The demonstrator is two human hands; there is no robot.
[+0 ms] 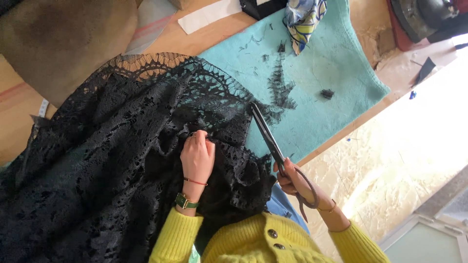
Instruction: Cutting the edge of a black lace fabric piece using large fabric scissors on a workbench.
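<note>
Black lace fabric (112,160) spreads over the tabletop (204,36) and teal mat (336,68). Your left hand (197,158) pinches its gathered edge; your right hand (292,178) grips the scissors (267,134), blades pointing away along the lace edge, just right of your left fingers (195,139).

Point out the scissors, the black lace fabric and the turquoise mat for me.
scissors (267,134): head view, on the closed blades.
black lace fabric (112,160): head view, on the middle of the spread lace.
turquoise mat (336,68): head view, on a bare patch of its surface.
</note>
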